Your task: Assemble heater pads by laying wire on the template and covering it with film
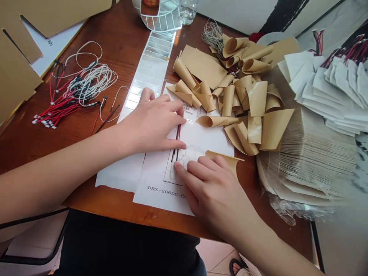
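My left hand (152,122) lies flat, fingers stretched out, pressing a thin red and black wire (177,134) against a white printed sheet (161,180) on the wooden table (120,42). My right hand (209,188) sits just below it, fingers curled, its fingertips pressing a loop of white wire (193,150) onto the same sheet. A curled brown backing paper (227,159) lies partly under my right hand.
A heap of curled brown papers (238,96) fills the table's middle right. Stacks of white and brown sheets (316,145) sit at the right. A bundle of red, black and white wires (74,92) lies left. A strip of clear labels (149,69) runs up the middle. Cardboard (17,69) covers the far left.
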`<state>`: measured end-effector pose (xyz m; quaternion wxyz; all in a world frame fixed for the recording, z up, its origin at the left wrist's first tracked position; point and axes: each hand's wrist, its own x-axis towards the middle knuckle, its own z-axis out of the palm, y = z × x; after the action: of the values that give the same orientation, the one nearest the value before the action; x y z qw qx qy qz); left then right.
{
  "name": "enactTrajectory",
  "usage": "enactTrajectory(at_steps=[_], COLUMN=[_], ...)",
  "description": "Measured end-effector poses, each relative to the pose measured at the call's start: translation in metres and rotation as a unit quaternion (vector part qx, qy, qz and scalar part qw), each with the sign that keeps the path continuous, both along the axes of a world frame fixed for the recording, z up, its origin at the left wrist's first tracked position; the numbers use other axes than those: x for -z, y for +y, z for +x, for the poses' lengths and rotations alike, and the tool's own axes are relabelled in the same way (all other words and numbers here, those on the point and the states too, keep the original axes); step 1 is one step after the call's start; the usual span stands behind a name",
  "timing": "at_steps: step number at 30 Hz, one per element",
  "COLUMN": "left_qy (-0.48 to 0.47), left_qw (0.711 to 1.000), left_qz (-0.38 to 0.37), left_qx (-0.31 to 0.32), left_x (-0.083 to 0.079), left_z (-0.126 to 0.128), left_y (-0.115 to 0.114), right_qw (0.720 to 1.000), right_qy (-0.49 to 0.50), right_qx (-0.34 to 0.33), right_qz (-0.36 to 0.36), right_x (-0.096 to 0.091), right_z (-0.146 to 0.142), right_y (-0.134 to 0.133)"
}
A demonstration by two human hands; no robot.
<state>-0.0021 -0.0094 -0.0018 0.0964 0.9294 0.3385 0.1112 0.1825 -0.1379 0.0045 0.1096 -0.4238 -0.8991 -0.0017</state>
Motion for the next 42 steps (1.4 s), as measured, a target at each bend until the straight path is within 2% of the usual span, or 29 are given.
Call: enactTrajectory(at_steps=[4, 8, 11, 14, 21, 37, 42], left_qy=[0.041, 0.064, 0.077, 0.085, 0.102, 0.092, 0.076], left_qw=[0.999, 0.997, 0.996, 0.995, 0.993, 0.992, 0.994], left_qz=[-0.014, -0.03, -0.044, -0.047, -0.06, -0.087, -0.085], left_qx=[0.0, 0.001, -0.004, -0.004, 0.001, 0.003, 0.006], left_x=[-0.005, -0.009, -0.012, -0.013, -0.013, -0.016, -0.013], left_z=[0.0, 0.0, 0.001, 0.0, -0.002, -0.003, -0.003], left_y=[-0.005, -0.008, -0.009, -0.011, -0.012, -0.009, -0.007], right_qw=[1.0, 0.995, 0.989, 0.983, 0.978, 0.971, 0.977], right_qy=[0.005, 0.069, 0.116, 0.119, 0.151, 0.163, 0.151], right_qx=[0.005, 0.022, 0.086, 0.136, 0.139, 0.165, 0.14], right_qz=[-0.029, -0.067, -0.027, -0.006, -0.03, -0.061, -0.057], right_x=[-0.003, -0.008, -0.007, 0.0, 0.016, 0.014, 0.01], right_z=[0.002, 0.006, 0.013, 0.02, 0.023, 0.021, 0.016], right_y=[0.001, 0.007, 0.015, 0.024, 0.031, 0.037, 0.03])
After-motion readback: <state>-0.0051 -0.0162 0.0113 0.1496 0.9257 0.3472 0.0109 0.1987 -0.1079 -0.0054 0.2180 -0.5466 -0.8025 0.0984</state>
